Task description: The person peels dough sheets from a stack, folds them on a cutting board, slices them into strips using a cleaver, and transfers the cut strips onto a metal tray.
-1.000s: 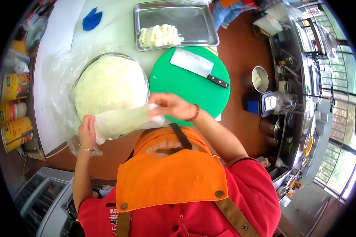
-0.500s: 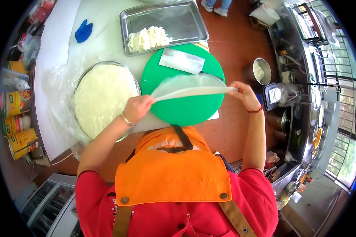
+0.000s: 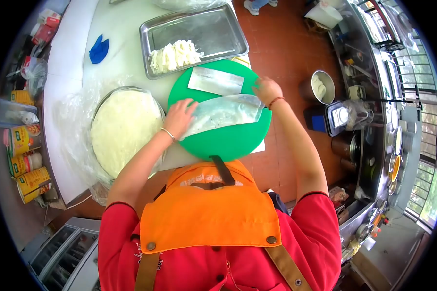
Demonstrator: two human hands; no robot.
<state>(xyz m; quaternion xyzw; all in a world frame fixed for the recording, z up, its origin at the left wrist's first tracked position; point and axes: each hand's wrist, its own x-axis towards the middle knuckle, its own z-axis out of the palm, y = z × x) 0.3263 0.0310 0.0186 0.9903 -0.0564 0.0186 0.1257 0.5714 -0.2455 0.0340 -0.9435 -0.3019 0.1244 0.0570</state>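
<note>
A thin translucent white sheet (image 3: 223,115) lies across the green round board (image 3: 228,141). My left hand (image 3: 180,118) is on the sheet's left end, fingers slightly spread. At the board's right edge my right hand (image 3: 268,90) is closed near the cleaver's handle, which is mostly hidden; whether it holds the handle or the sheet's corner is unclear. The cleaver blade (image 3: 215,81) lies flat on the board beyond the sheet. To the left stands a round tray of pale, flat dough-like food (image 3: 126,130). White strips (image 3: 175,56) lie in the metal tray (image 3: 238,41).
Crumpled clear plastic (image 3: 73,133) surrounds the round tray's left side. A blue cloth-like piece (image 3: 99,49) lies on the white table (image 3: 124,24). Yellow cans (image 3: 33,184) stand at the left. A metal pot (image 3: 323,87) and a scale (image 3: 339,116) are at the right. Another person's shoes (image 3: 251,7) show at the top.
The sheet has gone from the round tray to the green board and now lies lowered on it. Both hands moved right with it, then my right hand shifted back left toward the board's edge.
</note>
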